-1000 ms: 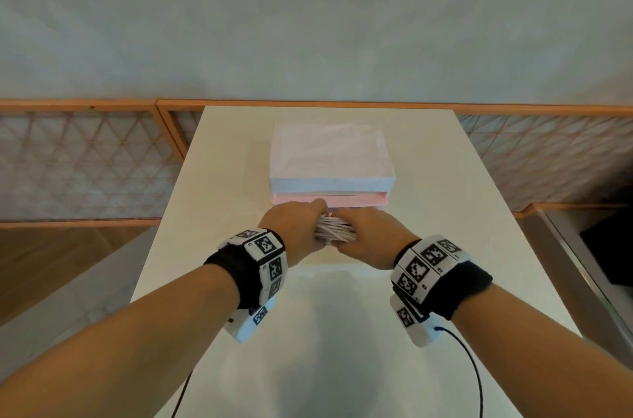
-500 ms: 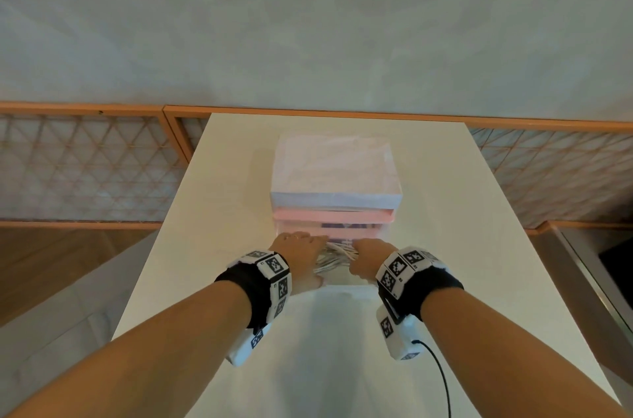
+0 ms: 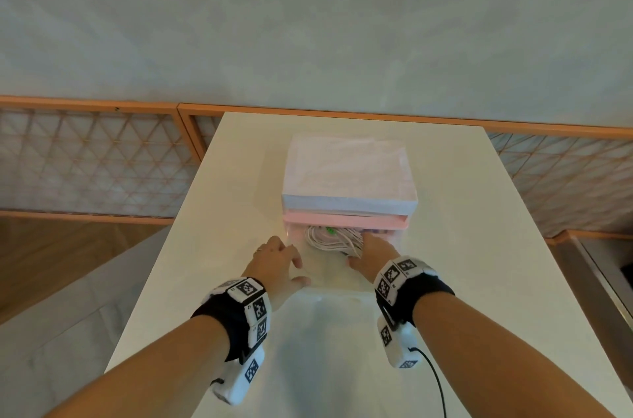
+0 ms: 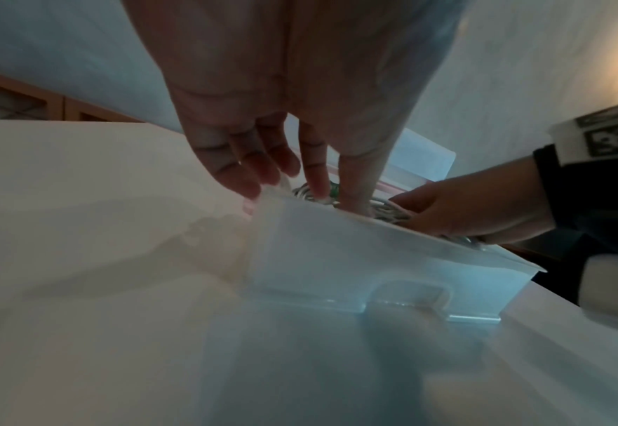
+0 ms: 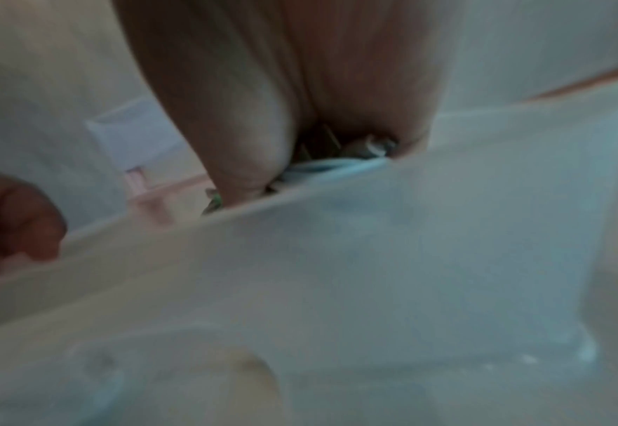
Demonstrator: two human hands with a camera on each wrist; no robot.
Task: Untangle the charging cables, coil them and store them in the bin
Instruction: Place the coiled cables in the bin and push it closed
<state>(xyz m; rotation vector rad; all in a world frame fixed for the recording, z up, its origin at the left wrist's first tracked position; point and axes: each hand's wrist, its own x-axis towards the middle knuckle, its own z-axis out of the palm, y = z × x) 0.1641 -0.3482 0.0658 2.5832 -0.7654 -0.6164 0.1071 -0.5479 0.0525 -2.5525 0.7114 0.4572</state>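
Note:
A bundle of coiled white cables [image 3: 329,239] with a green bit on top lies inside the translucent bin [image 3: 332,285], a drawer pulled out from the bottom of a small unit. My right hand [image 3: 371,255] reaches into the bin from the right and grips the coil's right side; the coil [image 4: 391,214] shows under its curled fingers. My left hand [image 3: 277,263] sits at the bin's front-left corner. In the left wrist view its straight fingers [image 4: 256,184] straddle the bin [image 4: 373,253] wall. The right wrist view is blurred; cables [image 5: 336,168] show under the palm behind the bin [image 5: 373,245] wall.
The drawer unit [image 3: 346,178] has a white top and a pink drawer above the open one, and stands mid-table. The white table [image 3: 462,246] is narrow, with wooden lattice railings [image 3: 96,164] behind it on both sides. A black cord [image 3: 435,380] hangs from my right wrist.
Both hands held the coil in front of the unit; they lowered it into the open bin. My left hand let go and moved left to the bin's corner.

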